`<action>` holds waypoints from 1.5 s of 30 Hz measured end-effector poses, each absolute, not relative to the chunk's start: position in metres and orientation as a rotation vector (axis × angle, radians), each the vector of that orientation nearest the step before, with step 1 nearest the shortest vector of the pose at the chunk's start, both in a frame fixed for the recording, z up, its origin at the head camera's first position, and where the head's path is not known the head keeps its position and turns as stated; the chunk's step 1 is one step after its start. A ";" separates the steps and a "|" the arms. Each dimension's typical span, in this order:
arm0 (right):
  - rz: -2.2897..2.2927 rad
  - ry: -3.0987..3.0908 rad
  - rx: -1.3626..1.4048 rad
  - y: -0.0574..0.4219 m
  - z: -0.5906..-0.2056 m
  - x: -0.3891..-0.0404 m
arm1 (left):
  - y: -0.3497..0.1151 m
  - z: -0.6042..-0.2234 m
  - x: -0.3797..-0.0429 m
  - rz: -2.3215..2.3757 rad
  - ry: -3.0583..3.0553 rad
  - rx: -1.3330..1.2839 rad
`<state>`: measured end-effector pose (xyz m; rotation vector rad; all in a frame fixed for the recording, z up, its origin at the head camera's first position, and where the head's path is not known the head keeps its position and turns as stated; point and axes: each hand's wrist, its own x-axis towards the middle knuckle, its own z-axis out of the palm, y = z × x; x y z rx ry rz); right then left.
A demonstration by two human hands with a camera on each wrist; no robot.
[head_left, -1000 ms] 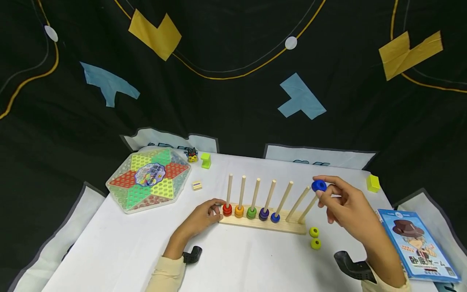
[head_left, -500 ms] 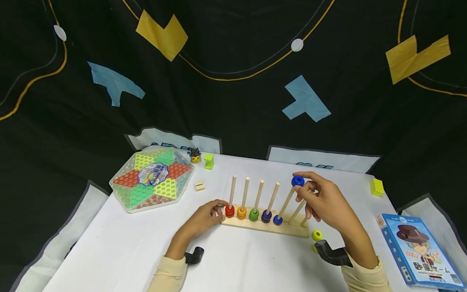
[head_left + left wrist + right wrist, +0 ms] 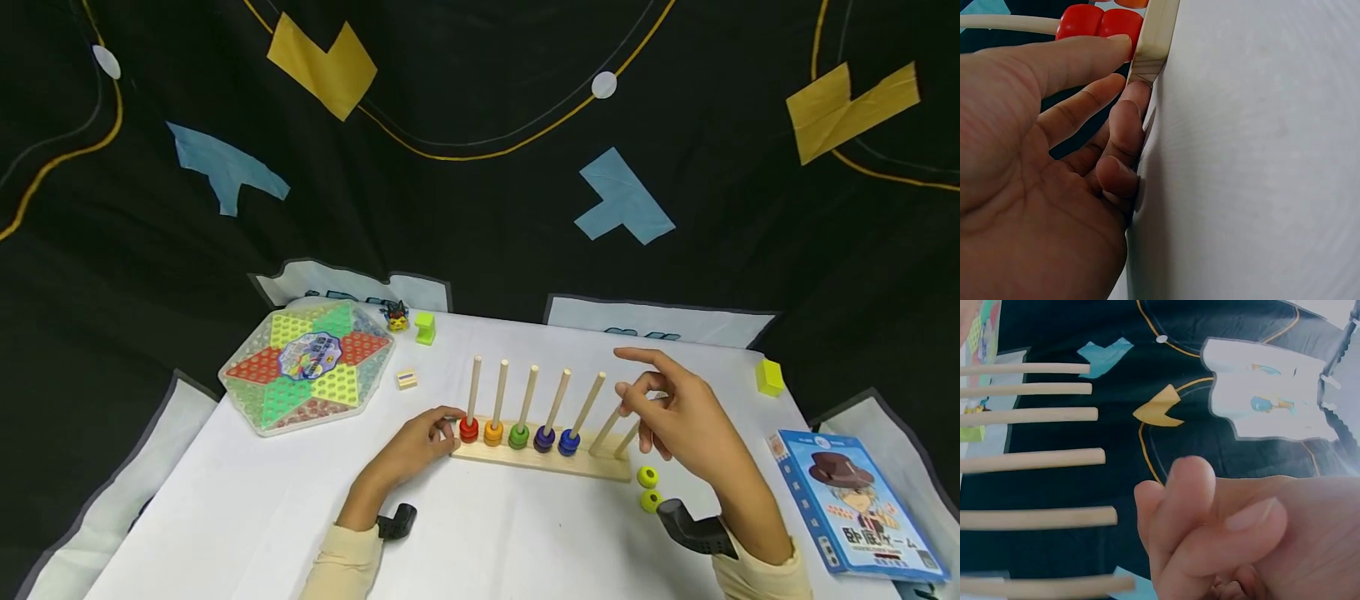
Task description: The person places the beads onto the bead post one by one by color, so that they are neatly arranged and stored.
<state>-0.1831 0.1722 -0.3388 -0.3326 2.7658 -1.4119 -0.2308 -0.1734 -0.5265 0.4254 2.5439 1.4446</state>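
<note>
A wooden peg rack [image 3: 540,464] stands on the table with a row of upright pegs. Its pegs carry, from the left, red beads [image 3: 468,430], orange beads [image 3: 492,433], green beads [image 3: 518,437], purple beads [image 3: 544,439] and blue beads [image 3: 569,442]; the two rightmost show none. My left hand [image 3: 417,444] grips the rack's left end, its thumb close against the red beads in the left wrist view. Above the right pegs hovers my right hand [image 3: 678,412], index finger extended, holding nothing. Two yellow-green beads [image 3: 648,489] lie off the rack's right end.
A hexagonal Chinese checkers board [image 3: 307,367] lies at the left. Behind the rack are a small figurine [image 3: 395,316], a green block [image 3: 425,328] and a small striped block [image 3: 407,380]. A yellow block [image 3: 768,377] and a blue game box [image 3: 858,504] sit at the right.
My right hand carried a blue bead leftward to the fifth peg and let it go; it now sits on the other blue bead. The left hand stays at the rack's end.
</note>
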 end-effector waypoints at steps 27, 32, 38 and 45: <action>-1.393 2.406 0.249 0.248 -0.512 -0.133 | -0.167 -0.530 -0.241 1.438 2.542 0.430; -1.380 2.396 0.256 0.251 -0.515 -0.133 | -0.165 -0.529 -0.240 1.455 2.540 0.443; -1.318 2.470 0.290 0.241 -0.486 -0.128 | -0.172 -0.533 -0.227 1.418 2.529 0.395; -1.439 2.720 0.001 0.235 -0.398 -0.138 | -0.172 -0.531 -0.232 1.444 2.549 0.392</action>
